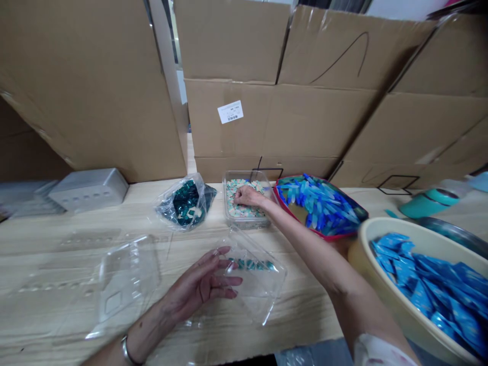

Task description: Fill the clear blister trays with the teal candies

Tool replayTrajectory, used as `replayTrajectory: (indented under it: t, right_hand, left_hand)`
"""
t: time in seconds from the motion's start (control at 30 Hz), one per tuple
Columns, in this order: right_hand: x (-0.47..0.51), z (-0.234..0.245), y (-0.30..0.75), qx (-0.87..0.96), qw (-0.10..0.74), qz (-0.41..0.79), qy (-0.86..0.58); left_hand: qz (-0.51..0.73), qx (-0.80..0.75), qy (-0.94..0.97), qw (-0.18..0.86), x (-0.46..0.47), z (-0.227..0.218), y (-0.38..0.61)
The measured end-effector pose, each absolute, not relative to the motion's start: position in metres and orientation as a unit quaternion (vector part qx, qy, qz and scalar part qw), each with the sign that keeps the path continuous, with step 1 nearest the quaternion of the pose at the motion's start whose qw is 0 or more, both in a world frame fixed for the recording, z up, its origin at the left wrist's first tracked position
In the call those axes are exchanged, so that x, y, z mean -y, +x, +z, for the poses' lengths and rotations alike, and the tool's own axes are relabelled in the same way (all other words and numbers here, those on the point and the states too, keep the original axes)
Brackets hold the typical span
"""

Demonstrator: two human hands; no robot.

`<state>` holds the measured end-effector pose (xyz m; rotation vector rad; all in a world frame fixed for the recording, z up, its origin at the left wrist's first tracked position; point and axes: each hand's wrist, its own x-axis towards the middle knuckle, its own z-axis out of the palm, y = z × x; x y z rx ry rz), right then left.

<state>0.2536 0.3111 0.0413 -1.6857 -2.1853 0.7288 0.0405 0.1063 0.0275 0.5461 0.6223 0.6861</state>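
My left hand (pixel 204 284) rests open, fingers stretched, against the left side of a clear plastic clamshell tray (pixel 259 284) that holds a short row of teal pieces (pixel 251 264). My right hand (pixel 247 195) reaches forward into a small clear box (pixel 246 219) of pale teal-and-cream pieces, fingers curled down onto them; what they pinch is hidden. A clear bag of dark teal pieces (pixel 186 202) lies just left of that box.
A red tray of blue sachets (pixel 320 206) sits right of the box, a cream bowl of blue sachets (pixel 427 290) at near right. An empty clear clamshell (pixel 124 282) lies at left, a grey box (pixel 89 189) behind. Cardboard cartons (pixel 274 117) wall the back; a teal container (pixel 429 202) far right.
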Motion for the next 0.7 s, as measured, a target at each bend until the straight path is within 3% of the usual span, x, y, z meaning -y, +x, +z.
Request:
replayTrajectory:
  t: [0.7]
  right_hand:
    - [-0.3083, 0.0385, 0.2541, 0.77, 0.138, 0.209, -0.587]
  left_hand:
    - [0.339, -0.291, 0.254, 0.858, -0.1121, 0.0232, 0.0374]
